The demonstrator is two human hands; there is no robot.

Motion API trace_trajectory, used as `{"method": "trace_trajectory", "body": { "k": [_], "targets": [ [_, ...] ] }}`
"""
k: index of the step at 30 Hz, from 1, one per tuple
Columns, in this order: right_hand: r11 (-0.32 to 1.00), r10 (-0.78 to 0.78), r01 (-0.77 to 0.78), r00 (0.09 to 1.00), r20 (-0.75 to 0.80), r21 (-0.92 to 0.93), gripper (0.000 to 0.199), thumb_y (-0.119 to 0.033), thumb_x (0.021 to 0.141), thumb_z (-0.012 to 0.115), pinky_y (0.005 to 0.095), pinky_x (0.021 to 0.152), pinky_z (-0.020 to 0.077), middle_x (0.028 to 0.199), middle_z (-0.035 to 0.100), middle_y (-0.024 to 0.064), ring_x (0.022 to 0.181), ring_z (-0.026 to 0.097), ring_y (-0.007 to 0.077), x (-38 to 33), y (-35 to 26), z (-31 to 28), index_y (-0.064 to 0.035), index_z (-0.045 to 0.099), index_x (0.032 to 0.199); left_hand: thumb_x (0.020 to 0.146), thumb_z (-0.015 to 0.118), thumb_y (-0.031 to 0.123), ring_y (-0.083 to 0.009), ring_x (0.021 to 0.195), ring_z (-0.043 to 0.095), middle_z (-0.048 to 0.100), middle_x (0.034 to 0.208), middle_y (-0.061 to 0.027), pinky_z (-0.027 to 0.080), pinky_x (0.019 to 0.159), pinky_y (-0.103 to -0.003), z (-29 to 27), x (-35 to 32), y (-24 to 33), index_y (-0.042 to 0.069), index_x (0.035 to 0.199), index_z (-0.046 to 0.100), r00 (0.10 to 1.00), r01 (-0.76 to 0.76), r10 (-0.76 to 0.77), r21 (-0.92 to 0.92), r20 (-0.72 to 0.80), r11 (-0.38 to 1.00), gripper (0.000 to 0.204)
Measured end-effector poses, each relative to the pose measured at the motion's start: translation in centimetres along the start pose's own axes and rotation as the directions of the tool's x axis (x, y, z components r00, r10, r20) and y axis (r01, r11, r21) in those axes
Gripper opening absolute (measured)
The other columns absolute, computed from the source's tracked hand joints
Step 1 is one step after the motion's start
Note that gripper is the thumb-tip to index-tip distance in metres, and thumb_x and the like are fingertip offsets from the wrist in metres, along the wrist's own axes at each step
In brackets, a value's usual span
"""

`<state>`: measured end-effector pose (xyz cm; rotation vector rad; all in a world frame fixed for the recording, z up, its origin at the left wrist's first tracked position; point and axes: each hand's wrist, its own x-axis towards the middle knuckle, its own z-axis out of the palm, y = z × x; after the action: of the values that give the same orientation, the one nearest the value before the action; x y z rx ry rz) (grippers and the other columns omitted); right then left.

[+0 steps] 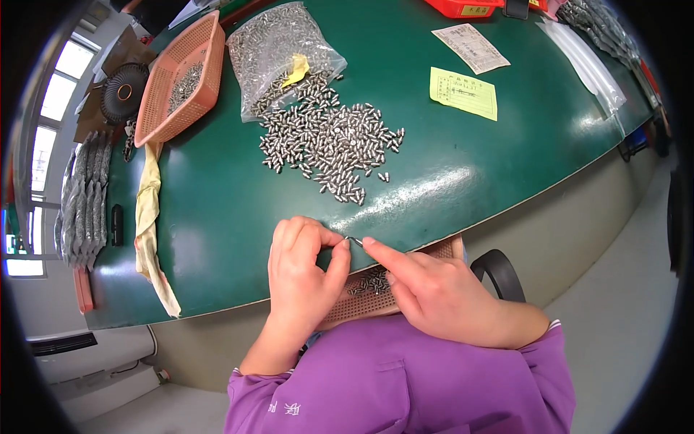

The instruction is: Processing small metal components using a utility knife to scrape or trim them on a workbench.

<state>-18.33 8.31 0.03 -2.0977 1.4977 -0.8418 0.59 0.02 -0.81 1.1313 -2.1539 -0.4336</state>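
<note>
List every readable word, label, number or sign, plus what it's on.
Locations only; I won't copy wording.
Yellow-green card: printed lines plus handwriting, small.
White slip: print too small to read.
Red bin: yellow label, dark characters, small.
Purple top: white characters on the front.

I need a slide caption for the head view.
Left hand pinches a small metal piece, right hand alongside, near a heap of silvery parts on a green table.

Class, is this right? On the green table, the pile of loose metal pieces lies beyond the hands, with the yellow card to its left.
The side is wrong: the head view shows the yellow card to the right of the pile.
</note>
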Motion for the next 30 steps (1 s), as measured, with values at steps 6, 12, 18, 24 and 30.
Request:
{"method": "trace_trajectory", "body": {
  "k": [6,12,18,24,30],
  "targets": [
    [0.999,0.006,-0.006,1.0,-0.002,-0.035,0.059,-0.007,0.087,0.065,0.038,0.056,0.057,0.082,0.065,0.0127,0.062,0.067,0.0278,-0.3,-0.25,0.21,-0.003,0.051,0.145,0.072,0.074,-0.003,-0.0298,0.08,0.056,0.058,0.082,-0.0107,0.046,0.073,-0.04,0.03,-0.13,0.02,0.003,0.078,0.059,1.0,-0.012,0.012,-0.005,0.003,1.0,0.017],
    [0.992,0.117,-0.115,0.992,0.056,-0.042,0.054,-0.003,0.091,0.062,0.0569,0.112,0.0271,0.092,0.071,0.0073,0.081,0.068,0.0256,-0.32,-0.92,0.15,-0.0075,0.054,0.144,0.072,0.077,0.0,-0.0289,0.08,0.056,0.059,0.084,-0.0084,0.046,0.07,-0.04,0.01,-0.14,-0.18,0.007,0.078,0.058,1.0,-0.024,0.024,0.013,0.001,1.0,0.02],
    [0.992,0.121,-0.119,0.99,0.069,-0.042,0.057,-0.002,0.089,0.063,0.0555,0.109,0.032,0.09,0.07,0.007,0.079,0.068,0.0257,-0.18,-0.75,0.12,-0.0072,0.054,0.145,0.071,0.074,-0.004,-0.0292,0.078,0.055,0.057,0.081,-0.0101,0.045,0.071,-0.039,0.18,-0.02,-0.12,0.004,0.077,0.058,0.999,-0.035,0.035,-0.021,-0.018,0.999,0.019],
    [0.993,0.007,0.002,0.997,0.081,-0.115,0.06,-0.008,0.088,0.064,0.0406,0.052,0.0553,0.079,0.062,0.0133,0.056,0.064,0.0295,0.21,-1.03,-0.33,-0.0019,0.05,0.146,0.071,0.073,-0.005,-0.0291,0.077,0.055,0.057,0.08,-0.01,0.045,0.07,-0.04,0.05,0.03,-0.06,0.004,0.076,0.057,0.999,-0.033,0.033,-0.028,0.0,0.999,0.019],
    [0.998,0.034,-0.031,0.997,0.067,-0.048,0.059,-0.007,0.089,0.062,0.0428,0.057,0.0569,0.085,0.066,0.017,0.064,0.068,0.0327,0.08,-0.26,-0.37,-0.0041,0.05,0.146,0.073,0.074,-0.004,-0.0293,0.082,0.058,0.059,0.084,-0.0103,0.048,0.076,-0.039,-0.78,-0.26,-0.29,0.003,0.082,0.062,0.991,-0.075,0.085,-0.101,0.103,0.992,0.017]
  ]
}}
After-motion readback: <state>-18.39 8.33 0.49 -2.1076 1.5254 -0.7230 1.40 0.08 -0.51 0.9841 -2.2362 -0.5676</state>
